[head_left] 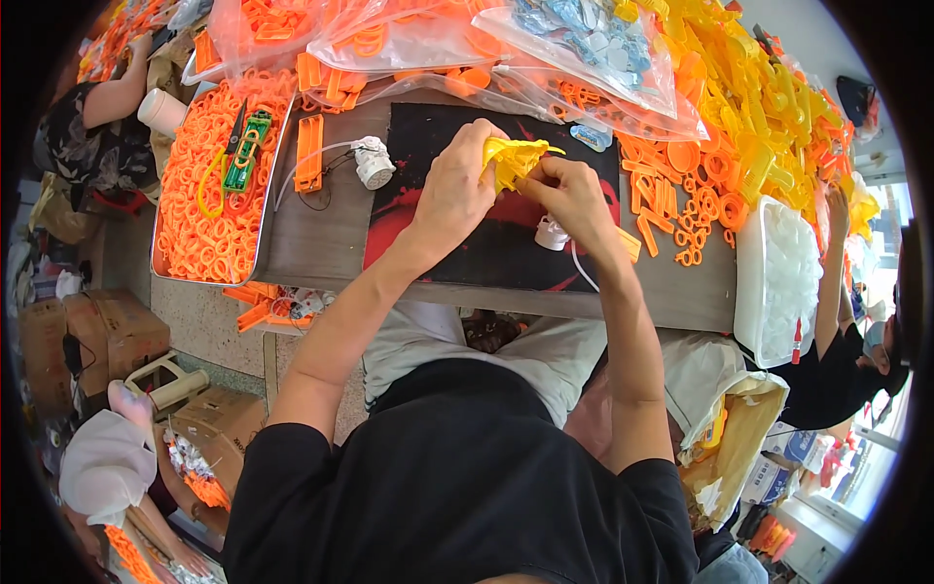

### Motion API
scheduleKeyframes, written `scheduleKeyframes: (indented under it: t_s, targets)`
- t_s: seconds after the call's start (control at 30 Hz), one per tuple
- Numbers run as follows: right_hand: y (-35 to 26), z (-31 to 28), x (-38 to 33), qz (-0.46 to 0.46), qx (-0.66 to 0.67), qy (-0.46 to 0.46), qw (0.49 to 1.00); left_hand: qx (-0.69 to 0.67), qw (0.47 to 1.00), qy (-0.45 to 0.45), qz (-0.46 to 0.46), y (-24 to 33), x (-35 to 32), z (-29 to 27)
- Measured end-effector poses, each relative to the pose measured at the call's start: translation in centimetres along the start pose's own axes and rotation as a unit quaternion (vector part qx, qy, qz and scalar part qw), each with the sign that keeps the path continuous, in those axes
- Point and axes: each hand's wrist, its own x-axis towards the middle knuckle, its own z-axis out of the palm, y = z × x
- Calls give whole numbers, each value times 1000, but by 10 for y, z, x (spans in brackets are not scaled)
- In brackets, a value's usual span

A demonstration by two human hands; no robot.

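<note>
My left hand [455,190] is closed on the left side of a yellow plastic piece [516,159] of uneven shape, held above a dark mat [413,146] with red patches. The fingers of my right hand [576,202] pinch the same piece from the right; they hide part of it. Just below my right hand is a white round part [551,234] with a pale tube or cord. A second white part [374,164], with thin wires, lies at the mat's left edge. Beside it is a long orange plastic piece [308,154].
A metal tray [263,229] of orange rings stands left, with black-bladed scissors [235,128] and a green piece [247,154] on top. Orange parts [691,209] and a yellow heap [769,107] lie right, near a white bin [751,292]. Plastic bags [438,39] line the back. Other people work at both sides.
</note>
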Motion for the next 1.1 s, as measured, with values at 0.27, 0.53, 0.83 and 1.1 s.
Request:
scheduleKeyframes:
  t_s: [0.27, 0.53, 0.83, 1.1]
  targets:
    - [-3, -6, 26, 43, -68, -121, 989, -74, 964, -118, -225, -20, 4, -22]
    - [-4, 4, 2, -101, -32, 82, 991, 203, 973, 101, 42, -5, -30, 18]
    - [50, -55, -101, 5, -315, 148, 937, 246, 966, 74, 32, -6, -14, 24]
    - [37, -77, -92, 63, -30, 165, 984, 229, 969, 57, 67, 2, -8, 22]
